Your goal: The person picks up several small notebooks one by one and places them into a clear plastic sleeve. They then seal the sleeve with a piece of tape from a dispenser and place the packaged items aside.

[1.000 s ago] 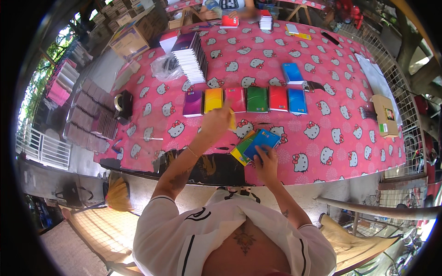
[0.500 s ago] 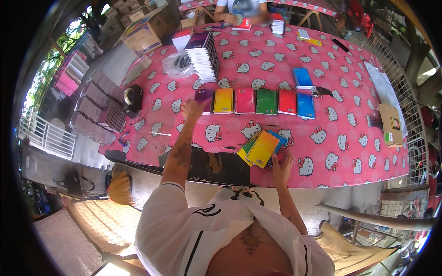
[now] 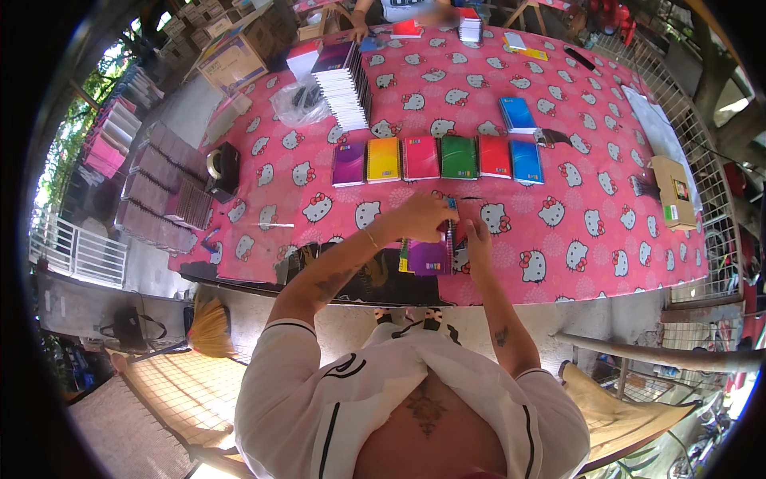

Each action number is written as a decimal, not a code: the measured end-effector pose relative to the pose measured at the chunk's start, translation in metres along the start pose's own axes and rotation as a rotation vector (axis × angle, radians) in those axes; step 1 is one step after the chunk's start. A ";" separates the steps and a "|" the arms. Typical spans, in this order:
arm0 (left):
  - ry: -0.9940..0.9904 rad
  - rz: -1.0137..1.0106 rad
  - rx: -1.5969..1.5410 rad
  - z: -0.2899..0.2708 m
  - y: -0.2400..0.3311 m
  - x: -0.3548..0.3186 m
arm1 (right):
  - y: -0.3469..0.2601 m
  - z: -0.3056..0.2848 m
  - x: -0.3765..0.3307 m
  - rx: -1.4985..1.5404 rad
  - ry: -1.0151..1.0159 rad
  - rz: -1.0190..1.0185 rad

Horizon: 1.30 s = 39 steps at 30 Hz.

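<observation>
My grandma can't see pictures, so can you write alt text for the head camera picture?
A person's left hand grips a small bundle of notebooks, purple facing up, with the right hand at its right side. Beyond it on a pink tablecloth lie six notebooks: purple, yellow, pink, green, red, blue; a tall notebook stack stands behind.

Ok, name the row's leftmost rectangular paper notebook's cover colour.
Purple: that rectangular paper notebook, head view.

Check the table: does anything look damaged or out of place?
The pink tablecloth looks torn or cut short along the near edge: a dark patch with a ragged border lies uncovered there. The row of notebooks looks orderly.
</observation>
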<state>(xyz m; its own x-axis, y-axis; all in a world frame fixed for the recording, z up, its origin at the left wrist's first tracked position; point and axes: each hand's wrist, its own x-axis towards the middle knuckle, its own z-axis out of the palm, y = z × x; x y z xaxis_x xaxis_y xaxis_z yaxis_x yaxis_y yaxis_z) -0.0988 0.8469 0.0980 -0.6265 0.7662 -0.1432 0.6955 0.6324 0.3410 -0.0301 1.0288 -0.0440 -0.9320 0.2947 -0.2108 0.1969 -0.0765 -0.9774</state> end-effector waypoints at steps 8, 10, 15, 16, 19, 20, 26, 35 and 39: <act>0.525 -0.591 -1.066 0.132 -0.039 -0.058 | -0.007 0.038 -0.006 -0.210 -0.114 0.059; 0.535 -0.568 -1.408 0.128 -0.045 -0.067 | -0.008 0.050 -0.010 -0.033 -0.210 0.191; 0.389 -0.353 -1.880 0.130 -0.072 -0.130 | -0.028 0.106 -0.058 0.217 -0.216 0.184; 0.363 -0.357 -1.910 0.128 -0.076 -0.147 | -0.025 0.110 -0.064 0.205 -0.211 0.171; 0.481 -0.240 -1.333 0.112 -0.085 -0.207 | -0.031 0.113 -0.083 0.375 -0.305 0.254; 0.581 -0.104 -0.691 0.102 -0.078 -0.227 | -0.037 0.111 -0.090 0.469 -0.348 0.300; 0.661 0.482 -0.129 0.088 -0.092 -0.249 | -0.051 0.141 -0.134 0.398 -0.589 0.424; 0.483 -0.012 -1.343 0.128 -0.139 -0.245 | 0.007 0.176 -0.148 -0.516 -0.412 -0.426; 0.489 0.091 -1.168 0.135 -0.142 -0.242 | 0.030 0.195 -0.140 -0.258 -0.346 -0.505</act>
<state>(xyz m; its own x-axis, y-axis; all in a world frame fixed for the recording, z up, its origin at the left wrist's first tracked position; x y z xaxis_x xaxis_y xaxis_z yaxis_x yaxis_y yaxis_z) 0.0014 0.5867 -0.0414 -0.8303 0.5218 0.1959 0.1762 -0.0878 0.9804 0.0474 0.7993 -0.0413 -0.9643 -0.0912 0.2486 -0.2634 0.2342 -0.9358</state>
